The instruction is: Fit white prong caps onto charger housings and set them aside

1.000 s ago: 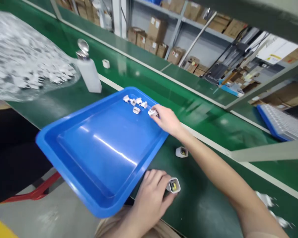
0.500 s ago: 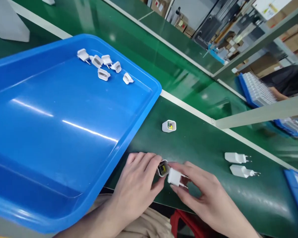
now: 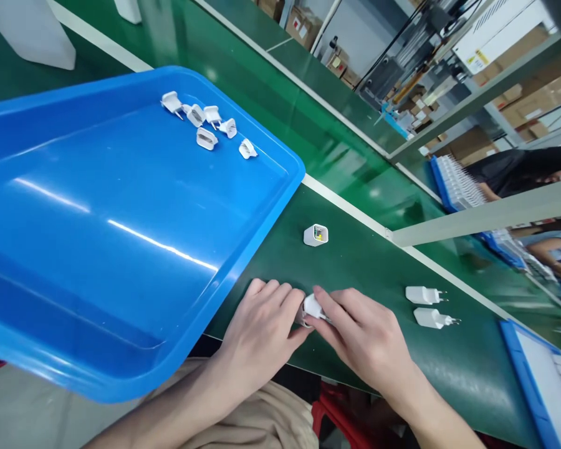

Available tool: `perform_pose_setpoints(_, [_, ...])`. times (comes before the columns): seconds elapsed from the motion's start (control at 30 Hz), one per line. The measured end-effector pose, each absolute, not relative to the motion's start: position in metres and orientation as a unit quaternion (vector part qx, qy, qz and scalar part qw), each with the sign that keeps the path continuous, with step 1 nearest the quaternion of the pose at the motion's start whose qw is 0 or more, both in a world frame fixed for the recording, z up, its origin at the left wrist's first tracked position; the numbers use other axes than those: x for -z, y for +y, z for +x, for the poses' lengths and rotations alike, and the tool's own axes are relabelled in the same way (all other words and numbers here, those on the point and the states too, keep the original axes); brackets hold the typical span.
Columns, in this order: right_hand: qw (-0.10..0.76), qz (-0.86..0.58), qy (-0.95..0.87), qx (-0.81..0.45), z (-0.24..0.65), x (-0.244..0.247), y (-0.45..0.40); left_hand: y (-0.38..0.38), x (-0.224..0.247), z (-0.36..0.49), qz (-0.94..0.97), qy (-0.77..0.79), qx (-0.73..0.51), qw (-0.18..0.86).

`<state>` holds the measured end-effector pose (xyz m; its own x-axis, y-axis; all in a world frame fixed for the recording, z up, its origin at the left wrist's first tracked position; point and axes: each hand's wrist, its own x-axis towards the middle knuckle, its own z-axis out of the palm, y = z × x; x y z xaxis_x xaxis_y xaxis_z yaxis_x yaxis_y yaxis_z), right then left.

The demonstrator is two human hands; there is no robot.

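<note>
My left hand holds a white charger housing at the table's near side, mostly hidden by its fingers. With thumb and fingers, my right hand grips a white plug cap, whose wide end touches the housing's open end. Beyond my hands, another housing lies on the green table, its open end showing something yellow inside. Two white chargers with pins, one behind the other, lie to the right.
On the left, a large blue tray holds several white plug caps. A blue-edged tray stands at the right. Across a metal frame, other people's arms are near trays of white parts.
My right hand has brought the plug cap against the housing in my left hand, covering its open end. The whole view has shifted slightly.
</note>
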<state>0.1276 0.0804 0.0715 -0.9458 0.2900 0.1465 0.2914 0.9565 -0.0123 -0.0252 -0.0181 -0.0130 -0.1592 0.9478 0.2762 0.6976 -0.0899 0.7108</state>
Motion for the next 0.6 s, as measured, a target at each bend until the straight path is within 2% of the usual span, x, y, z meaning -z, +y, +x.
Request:
perform_pose_setpoints(0.3, [-0.010,-0.140,-0.982,-0.123,0.129,-0.081,0.093,-0.017,0.014,-0.025,0.626,0.656,-0.389,0.163])
perform_pose_setpoints(0.6, [-0.007,-0.108,-0.981,-0.162,0.129,-0.081,0.096,-0.018,0.015,-0.025,0.621,0.653,-0.392,0.185])
